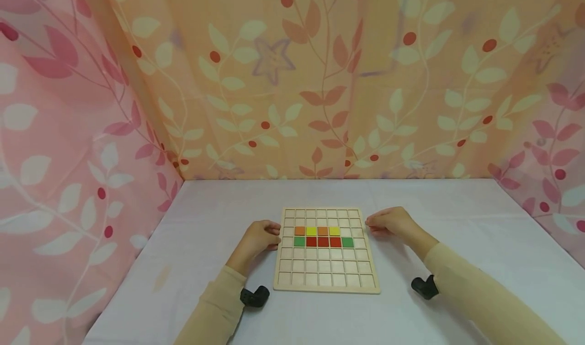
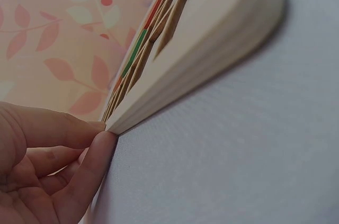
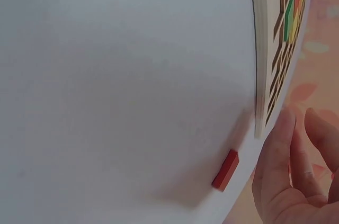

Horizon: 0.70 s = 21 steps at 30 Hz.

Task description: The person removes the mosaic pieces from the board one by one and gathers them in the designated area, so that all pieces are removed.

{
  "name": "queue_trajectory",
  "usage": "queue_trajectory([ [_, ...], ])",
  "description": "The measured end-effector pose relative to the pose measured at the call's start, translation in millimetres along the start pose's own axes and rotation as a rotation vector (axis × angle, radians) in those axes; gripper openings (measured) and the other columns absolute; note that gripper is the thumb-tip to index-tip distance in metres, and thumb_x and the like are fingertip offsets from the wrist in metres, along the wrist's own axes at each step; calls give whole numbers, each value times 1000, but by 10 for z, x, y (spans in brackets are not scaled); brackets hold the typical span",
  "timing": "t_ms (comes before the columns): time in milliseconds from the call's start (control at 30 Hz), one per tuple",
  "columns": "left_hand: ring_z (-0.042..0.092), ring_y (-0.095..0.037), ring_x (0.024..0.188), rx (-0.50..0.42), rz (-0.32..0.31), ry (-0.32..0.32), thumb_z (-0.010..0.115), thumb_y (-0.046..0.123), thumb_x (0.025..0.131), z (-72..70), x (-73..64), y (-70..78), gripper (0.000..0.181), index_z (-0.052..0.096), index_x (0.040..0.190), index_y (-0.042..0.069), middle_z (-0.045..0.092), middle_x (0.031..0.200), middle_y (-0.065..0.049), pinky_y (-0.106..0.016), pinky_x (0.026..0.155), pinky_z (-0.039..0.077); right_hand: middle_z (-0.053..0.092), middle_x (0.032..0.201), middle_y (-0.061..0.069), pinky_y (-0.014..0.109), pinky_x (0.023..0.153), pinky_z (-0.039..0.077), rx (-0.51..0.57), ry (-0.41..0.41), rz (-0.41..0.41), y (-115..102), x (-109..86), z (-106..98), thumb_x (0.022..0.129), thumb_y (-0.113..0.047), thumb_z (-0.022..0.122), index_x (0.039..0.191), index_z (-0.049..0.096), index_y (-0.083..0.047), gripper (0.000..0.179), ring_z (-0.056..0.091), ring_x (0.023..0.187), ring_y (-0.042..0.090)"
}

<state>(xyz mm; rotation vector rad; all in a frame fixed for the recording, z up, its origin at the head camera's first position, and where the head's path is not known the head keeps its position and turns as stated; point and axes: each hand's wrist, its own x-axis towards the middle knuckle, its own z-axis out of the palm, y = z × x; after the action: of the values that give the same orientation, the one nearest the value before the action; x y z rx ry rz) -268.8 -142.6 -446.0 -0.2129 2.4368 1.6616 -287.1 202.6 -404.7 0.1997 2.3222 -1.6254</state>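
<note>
A flat wooden grid board (image 1: pixel 326 282) lies on the white table, its square cells partly filled with coloured tiles. One row holds orange and yellow tiles (image 1: pixel 311 231) in alternation; the row nearer me has three red tiles (image 1: pixel 323 242) between two green ones (image 1: pixel 348 242). At the board's left edge, my left hand (image 1: pixel 257 239) pinches the rim between thumb and finger. My right hand (image 1: pixel 394 223) is beside the right edge, fingers loosely bent, fingertips at or very near it. A loose red tile (image 3: pixel 226 171) lies on the table near the right hand, unseen in the head view.
White cloth (image 1: pixel 219 202) covers the table. Floral curtains (image 1: pixel 311 81) rise at the back and both sides. A black wrist device (image 1: pixel 255 296) is on the left sleeve, and another black device (image 1: pixel 425 287) is on the right.
</note>
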Motion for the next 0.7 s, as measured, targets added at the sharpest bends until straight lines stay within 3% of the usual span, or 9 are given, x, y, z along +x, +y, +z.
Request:
queue_trajectory([
  [333, 62, -14, 76, -2, 6, 2, 68, -9, 83, 7, -13, 1, 34, 65, 117, -5, 64, 99, -12, -25, 65, 60, 72, 72, 0, 24, 67, 61, -46, -23, -5, -98, 60, 210, 90, -10, 71, 109, 69, 12, 29, 66, 63, 6],
  [700, 62, -14, 78, 5, 2, 2, 69, -10, 83, 7, -16, 8, 34, 65, 117, -5, 65, 99, -12, -24, 64, 59, 71, 70, 1, 24, 64, 61, 25, -57, -3, -142, 101, 396, 89, -5, 70, 107, 68, 14, 26, 66, 63, 7],
])
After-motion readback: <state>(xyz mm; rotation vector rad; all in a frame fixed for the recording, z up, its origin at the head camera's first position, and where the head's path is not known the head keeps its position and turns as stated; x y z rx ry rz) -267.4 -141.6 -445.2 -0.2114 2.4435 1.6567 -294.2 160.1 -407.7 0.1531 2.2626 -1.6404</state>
